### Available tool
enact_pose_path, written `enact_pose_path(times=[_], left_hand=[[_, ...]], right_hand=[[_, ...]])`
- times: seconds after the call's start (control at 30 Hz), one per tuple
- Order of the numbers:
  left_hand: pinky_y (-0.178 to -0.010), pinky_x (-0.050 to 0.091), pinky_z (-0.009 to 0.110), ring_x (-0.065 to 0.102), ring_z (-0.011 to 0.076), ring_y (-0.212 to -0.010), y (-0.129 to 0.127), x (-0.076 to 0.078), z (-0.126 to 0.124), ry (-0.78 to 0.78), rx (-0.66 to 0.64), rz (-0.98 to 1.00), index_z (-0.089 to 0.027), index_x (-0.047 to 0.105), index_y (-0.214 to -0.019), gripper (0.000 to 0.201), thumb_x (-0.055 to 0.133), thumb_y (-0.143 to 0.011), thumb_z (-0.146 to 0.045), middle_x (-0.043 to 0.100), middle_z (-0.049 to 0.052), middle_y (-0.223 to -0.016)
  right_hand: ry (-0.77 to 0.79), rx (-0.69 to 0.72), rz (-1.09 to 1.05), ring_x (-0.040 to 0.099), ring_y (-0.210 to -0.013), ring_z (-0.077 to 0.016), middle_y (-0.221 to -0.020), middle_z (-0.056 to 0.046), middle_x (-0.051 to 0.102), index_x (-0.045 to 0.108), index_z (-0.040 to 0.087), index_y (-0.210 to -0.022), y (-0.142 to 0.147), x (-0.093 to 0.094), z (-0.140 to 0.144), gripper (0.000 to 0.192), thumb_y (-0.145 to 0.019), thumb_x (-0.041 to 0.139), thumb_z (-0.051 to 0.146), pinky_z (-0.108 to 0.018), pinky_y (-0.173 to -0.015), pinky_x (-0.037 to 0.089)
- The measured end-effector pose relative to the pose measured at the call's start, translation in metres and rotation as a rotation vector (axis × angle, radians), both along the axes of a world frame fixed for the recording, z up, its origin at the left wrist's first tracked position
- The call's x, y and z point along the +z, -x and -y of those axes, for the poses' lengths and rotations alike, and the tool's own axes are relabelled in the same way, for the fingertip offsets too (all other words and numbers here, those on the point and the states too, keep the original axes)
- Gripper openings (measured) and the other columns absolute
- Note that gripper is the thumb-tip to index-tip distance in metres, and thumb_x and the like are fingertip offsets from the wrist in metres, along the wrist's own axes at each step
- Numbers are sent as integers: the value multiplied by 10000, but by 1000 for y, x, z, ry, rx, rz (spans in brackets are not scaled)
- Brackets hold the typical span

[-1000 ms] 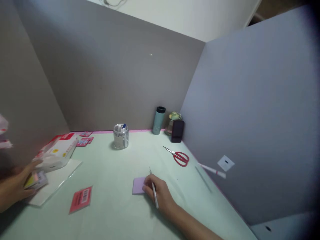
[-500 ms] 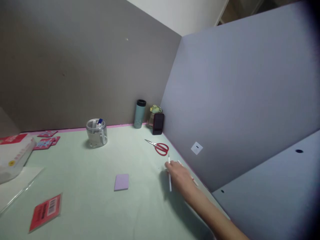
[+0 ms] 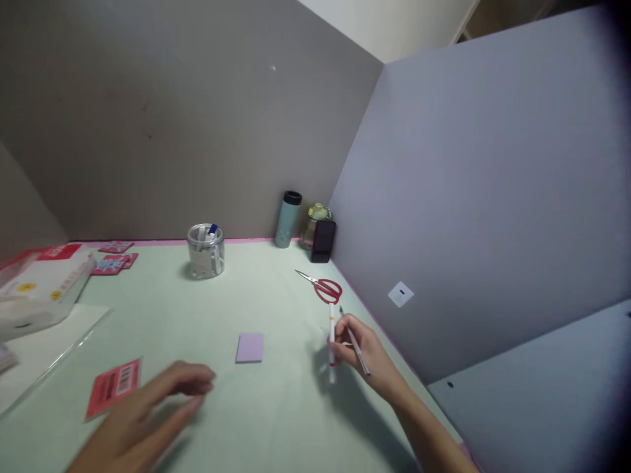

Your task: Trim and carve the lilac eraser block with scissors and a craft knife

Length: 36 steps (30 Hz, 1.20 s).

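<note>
Pens first: two of them are in my right hand (image 3: 367, 355), over at the right side of the table (image 3: 276, 420) near the grey partition (image 3: 483, 217). I'm pinching the white pen (image 3: 332, 341) between thumb and fingers so it stands nearly upright, and the grey pen (image 3: 355, 343) lies slanted across the same fingers. Just beyond them, the red scissors (image 3: 323, 287) lie flat on the table, very close to the white pen's far tip.

My left hand (image 3: 148, 414) hovers low at the near left, fingers loosely spread and holding nothing, blurred. It's just beside the red card (image 3: 113, 387), and the purple sticky pad (image 3: 250, 347) sits a little beyond it towards the middle.

Farther back: a clear jar (image 3: 206, 251) with markers, a teal flask (image 3: 288, 219) in the corner, a white box (image 3: 42, 289) at the far left.

Risk here, as I judge it: two pens in one pinch is a loose hold, so the grey one could slip out and roll towards the partition. The white pen's tip could also knock the scissors.
</note>
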<state>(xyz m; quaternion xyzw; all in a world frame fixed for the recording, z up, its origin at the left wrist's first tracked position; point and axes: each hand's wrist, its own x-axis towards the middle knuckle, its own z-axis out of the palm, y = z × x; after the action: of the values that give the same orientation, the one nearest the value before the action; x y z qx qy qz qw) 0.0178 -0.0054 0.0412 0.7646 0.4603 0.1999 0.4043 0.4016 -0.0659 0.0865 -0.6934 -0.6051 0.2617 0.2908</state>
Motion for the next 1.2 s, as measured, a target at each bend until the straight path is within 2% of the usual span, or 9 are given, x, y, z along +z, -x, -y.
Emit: enact_pose_path(times=[0.1, 0.2, 0.27, 0.37, 0.53, 0.73, 0.97, 1.13, 1.2], left_hand=[[-1041, 507, 418, 662, 310, -1147, -51, -4, 26, 329, -45, 327, -294, 663, -1156, 474, 556, -909, -684, 733, 62, -1147], [-971, 524, 394, 689, 270, -1067, -79, -3, 37, 553, -82, 520, -242, 632, -1193, 576, 548, -906, -734, 724, 93, -1146], [-845, 537, 359, 709, 234, -896, -85, -5, 38, 618, -105, 613, -198, 646, -1116, 589, 522, -920, -740, 743, 89, -975], [-671, 482, 303, 650, 175, -647, -81, -10, 36, 655, -84, 684, -175, 636, -968, 568, 507, -936, -728, 669, 21, -683], [-604, 420, 257, 578, 132, -557, -75, -13, 34, 593, 24, 673, -185, 603, -932, 533, 518, -941, -711, 607, -25, -622], [-474, 331, 234, 433, 110, -408, -75, -13, 34, 671, -16, 617, -220, 506, -770, 568, 393, -955, -744, 447, -72, -501], [-609, 380, 257, 494, 155, -590, -62, -8, 24, 128, 68, 289, -241, 548, -791, 469, 439, -981, -657, 560, -18, -648], [-429, 254, 234, 294, 108, -383, -66, -8, 24, 618, -39, 442, -252, 433, -752, 558, 324, -962, -757, 296, -112, -469], [-438, 281, 233, 324, 110, -395, -66, -7, 24, 540, -5, 419, -248, 450, -747, 553, 350, -958, -750, 321, -103, -485]], right_hand=[[-61, 104, -743, 627, -625, -143, -760, 24, 657, 514, 216, -926, 55, 10, -11, 300, -822, 783, 297, -255, -629, 502], [-75, 143, -982, 624, -647, -124, -765, 23, 670, 577, 193, -918, 99, 11, -22, 348, -769, 865, 320, -238, -664, 505], [-49, 166, -1061, 631, -676, -123, -784, 17, 674, 614, 180, -918, 118, 7, -28, 369, -743, 896, 340, -229, -677, 507], [-4, 205, -1131, 647, -704, -137, -820, -10, 697, 642, 170, -916, 131, -1, -33, 378, -750, 896, 395, -242, -690, 524], [-29, 209, -1097, 683, -732, -165, -891, -59, 740, 650, 167, -922, 135, -9, -33, 395, -785, 866, 469, -263, -693, 532], [-77, 175, -1072, 635, -664, -132, -810, -33, 708, 656, 160, -877, 137, -13, -30, 321, -843, 824, 431, -248, -691, 514], [-79, 138, -1181, 632, -741, -155, -879, -48, 706, 665, 167, -906, 140, -23, -30, 303, -839, 831, 412, -281, -749, 513], [-79, 110, -1166, 615, -718, -149, -840, -37, 695, 664, 171, -874, 142, -21, -29, 304, -841, 832, 423, -271, -728, 500], [-68, 102, -1184, 621, -722, -150, -846, -36, 698, 660, 175, -868, 143, -21, -29, 303, -830, 842, 413, -274, -735, 507]])
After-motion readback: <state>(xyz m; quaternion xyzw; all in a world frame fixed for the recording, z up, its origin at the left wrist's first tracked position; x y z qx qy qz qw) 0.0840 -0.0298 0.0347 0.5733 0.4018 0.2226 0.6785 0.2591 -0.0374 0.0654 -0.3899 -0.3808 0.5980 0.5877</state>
